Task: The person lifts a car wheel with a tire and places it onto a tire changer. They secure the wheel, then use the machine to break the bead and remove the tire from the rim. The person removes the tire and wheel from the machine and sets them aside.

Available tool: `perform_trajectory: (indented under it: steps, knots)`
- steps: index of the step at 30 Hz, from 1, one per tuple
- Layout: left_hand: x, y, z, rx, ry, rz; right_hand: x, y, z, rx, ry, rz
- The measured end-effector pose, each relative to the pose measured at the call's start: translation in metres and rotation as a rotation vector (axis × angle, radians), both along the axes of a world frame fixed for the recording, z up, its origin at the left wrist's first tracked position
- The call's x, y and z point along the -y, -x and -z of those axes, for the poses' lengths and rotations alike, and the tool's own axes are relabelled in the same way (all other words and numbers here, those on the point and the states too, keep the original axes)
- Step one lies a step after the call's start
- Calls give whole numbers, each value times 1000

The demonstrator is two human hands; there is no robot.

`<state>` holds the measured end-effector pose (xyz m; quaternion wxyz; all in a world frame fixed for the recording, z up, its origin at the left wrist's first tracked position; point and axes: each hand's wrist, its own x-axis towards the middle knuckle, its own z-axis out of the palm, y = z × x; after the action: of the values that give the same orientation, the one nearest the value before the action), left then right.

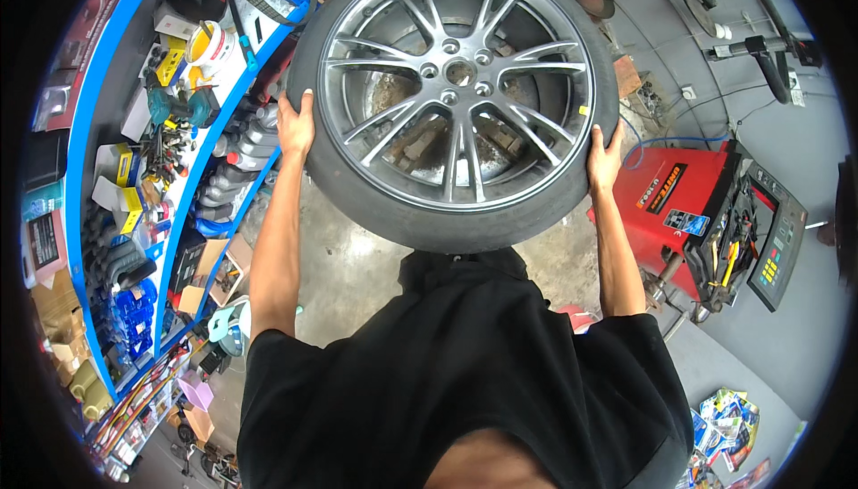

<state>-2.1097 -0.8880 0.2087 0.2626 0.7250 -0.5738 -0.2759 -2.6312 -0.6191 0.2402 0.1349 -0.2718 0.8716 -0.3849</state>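
Note:
A car wheel (471, 147), a grey multi-spoke alloy rim with a black tyre (384, 212) around it, is in front of my body. My left hand (297, 124) grips the tyre's left side, thumb pointing up along the sidewall and fingers mostly hidden behind it. On the opposite side my right hand (605, 160) holds the tyre a little lower, its thumb on the sidewall near a small yellow mark (584, 110) on the rim. Through the spokes, parts of a brownish, dirty metal surface show behind the wheel. What bears the wheel from beneath is hidden.
Blue-edged shelves (76, 221) along the left carry bottles, boxes, a white tub (211, 49) and tools. At right stands a red machine (666, 189) with a control panel (776, 234) and tools in its tray. Hoses hang by the grey wall; the floor (357, 283) is concrete.

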Motion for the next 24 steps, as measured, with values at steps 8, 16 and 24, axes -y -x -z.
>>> perform_trajectory:
  steps: [8, 16, 24]
  knots:
    - [24, 4, -3, 95, 1, 5, 9, 3, -5, -7, -110, 50]
    - [0, 0, -6, 50, 11, 15, -15, -2, 4, -44, -31, 39]
    - [-26, 9, -18, 164, 12, -22, -16, 2, 6, -87, -209, 34]
